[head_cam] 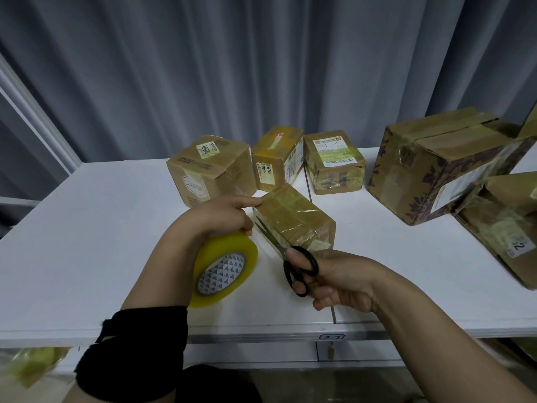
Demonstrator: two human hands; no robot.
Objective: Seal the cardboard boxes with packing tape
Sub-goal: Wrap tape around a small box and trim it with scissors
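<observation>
Head view. The small brown cardboard box (pixel 293 221), its top glossy with tape, sits at the centre of the frame on the white table (pixel 87 234). Its long axis runs from upper left to lower right.

The left hand (pixel 216 218), just left of centre, clasps the roll of yellowish clear packing tape (pixel 229 266) from above. The roll stands on edge below the hand, and the forefinger stretches out to touch the box's upper-left corner.

The right hand (pixel 334 282), lower right of centre, grasps the black-handled steel scissors (pixel 297 264) by their loops. The blades point up and to the left, almost along the box's near long side, and look slightly parted. Their tips end in the narrow gap between roll and box — just under the left hand's knuckles.

Any strand of tape running from roll to box is too clear to make out. My judgement is that it spans that gap, so the cut depends on the blades crossing it there, close to the box and away from the left fingers. The right hand is the one placed to make that cut.

Above centre, a row of three taped brown cartons (pixel 276 159) stands near the grey curtain (pixel 203 68). A larger printed carton (pixel 430 167) lies at the right — another taped box (pixel 499 225) touches the frame's right edge.
</observation>
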